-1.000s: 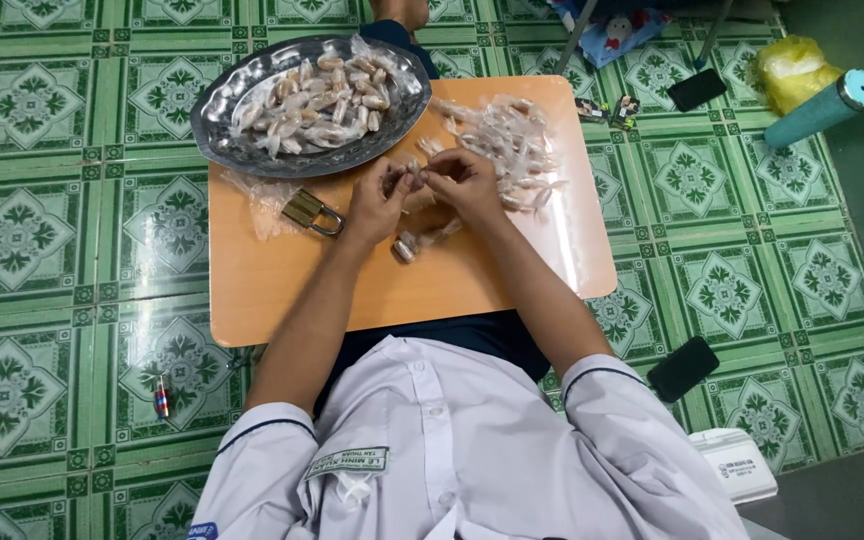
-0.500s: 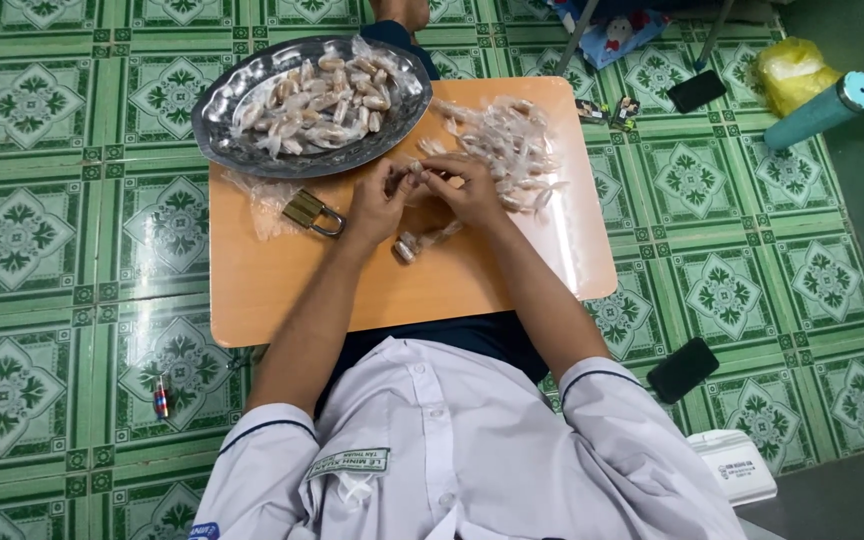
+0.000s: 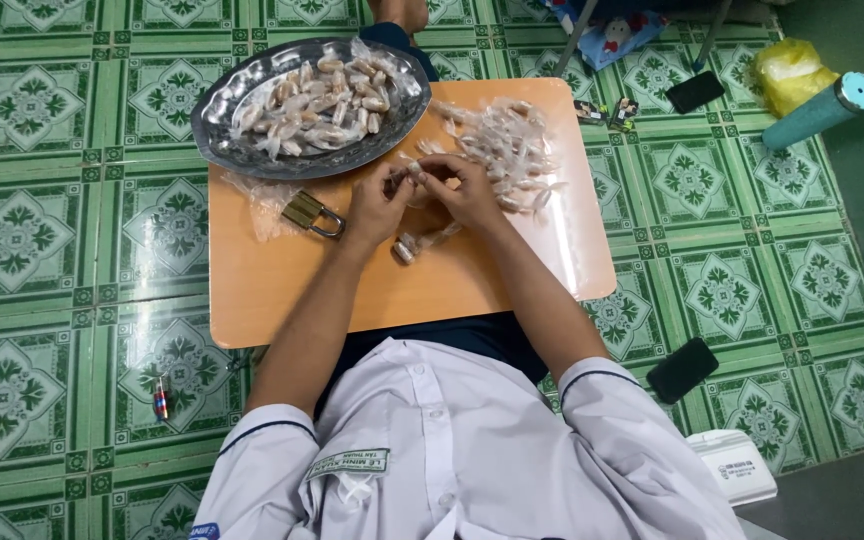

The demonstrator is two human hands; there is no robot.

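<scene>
My left hand (image 3: 377, 205) and right hand (image 3: 467, 190) met over middle of orange table (image 3: 272, 290), fingers of both pinched shut on one small clear-wrapped candy (image 3: 414, 175) between them. Second wrapped piece (image 3: 420, 243) lay on table just below my hands. Heap of clear wrappers (image 3: 507, 150) sat just beside right hand. Silver tray (image 3: 222, 105) of wrapped candies stood at far left corner. Brass padlock (image 3: 312, 214) lay near left hand.

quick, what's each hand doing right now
Left hand: fingers pinched on one end of a small clear-wrapped candy.
Right hand: pinched on the other end of the same candy.
</scene>
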